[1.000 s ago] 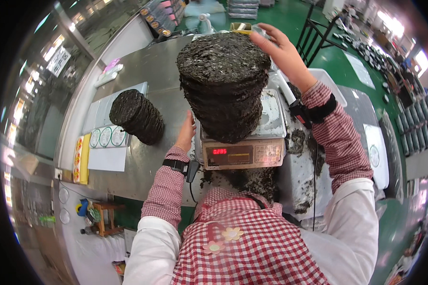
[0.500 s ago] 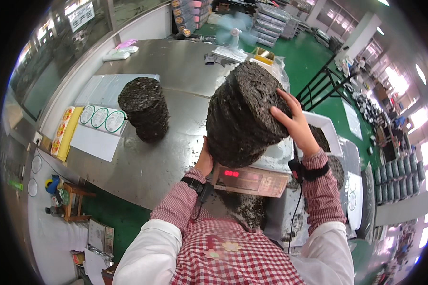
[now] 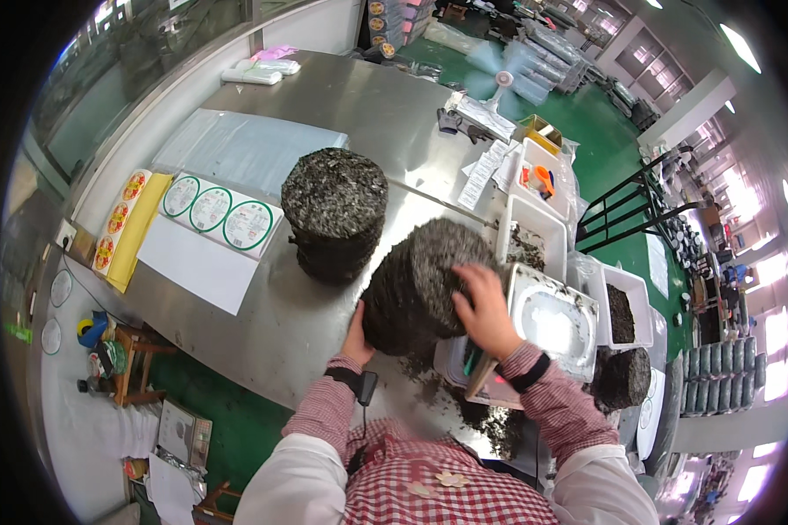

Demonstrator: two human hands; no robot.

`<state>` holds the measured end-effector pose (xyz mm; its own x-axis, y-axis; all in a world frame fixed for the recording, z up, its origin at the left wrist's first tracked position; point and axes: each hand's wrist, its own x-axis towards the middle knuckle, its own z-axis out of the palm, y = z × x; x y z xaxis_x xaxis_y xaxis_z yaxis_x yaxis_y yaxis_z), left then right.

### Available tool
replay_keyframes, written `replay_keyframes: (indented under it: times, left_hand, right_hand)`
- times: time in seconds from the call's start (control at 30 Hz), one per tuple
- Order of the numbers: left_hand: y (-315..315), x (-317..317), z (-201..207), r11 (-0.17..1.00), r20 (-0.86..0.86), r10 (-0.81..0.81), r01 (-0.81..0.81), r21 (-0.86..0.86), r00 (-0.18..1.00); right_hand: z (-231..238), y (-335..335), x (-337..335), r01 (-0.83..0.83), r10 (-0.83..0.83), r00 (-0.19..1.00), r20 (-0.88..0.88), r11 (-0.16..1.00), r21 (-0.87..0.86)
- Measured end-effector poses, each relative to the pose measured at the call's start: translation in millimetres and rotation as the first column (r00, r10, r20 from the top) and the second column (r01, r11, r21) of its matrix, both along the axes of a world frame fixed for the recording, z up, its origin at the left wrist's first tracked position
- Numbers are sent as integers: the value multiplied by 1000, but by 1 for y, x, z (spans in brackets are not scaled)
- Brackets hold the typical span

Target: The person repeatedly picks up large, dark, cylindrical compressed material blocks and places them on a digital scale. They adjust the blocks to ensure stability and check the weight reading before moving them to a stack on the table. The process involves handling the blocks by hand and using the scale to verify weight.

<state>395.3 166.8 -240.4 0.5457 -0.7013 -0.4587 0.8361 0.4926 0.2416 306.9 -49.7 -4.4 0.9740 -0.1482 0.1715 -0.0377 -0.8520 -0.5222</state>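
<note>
- Head view: both hands clasped round a dark round stack of dried seaweed (image 3: 425, 284), left hand (image 3: 356, 328) low on its near side, right hand (image 3: 481, 311) spread over its top edge.
- Lifted off the scale (image 3: 534, 337) since a second ago, now tilted above the steel table (image 3: 263, 315); weighing apparently finished.
- Second stack (image 3: 334, 210) just beyond, label sheets (image 3: 219, 210) farther left.
- Left fingers hidden behind the stack; scale display hard to make out.

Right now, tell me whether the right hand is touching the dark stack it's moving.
Touching. The head view shows the right hand pressed flat on the stack, fingers spread over its top edge.
</note>
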Motion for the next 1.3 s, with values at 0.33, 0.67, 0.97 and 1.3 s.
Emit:
replay_keyframes:
  times: [0.33,0.67,0.97,1.3]
  left_hand:
    - [0,-21,-34,969,-290,-38,106,222,956]
    - [-80,38,-16,992,-77,-35,43,116,996]
    - [-87,57,-74,998,198,-34,43,-40,980]
    - [24,-112,-8,825,214,-200,46,564,956]
  right_hand:
    - [-66,84,5,64,-168,956,-239,919,-390]
    - [-68,18,91,176,-214,975,-63,910,-375]
    - [-22,-10,10,13,0,993,119,994,-108]
    - [-33,-326,-411,979,-877,66,477,150,139]
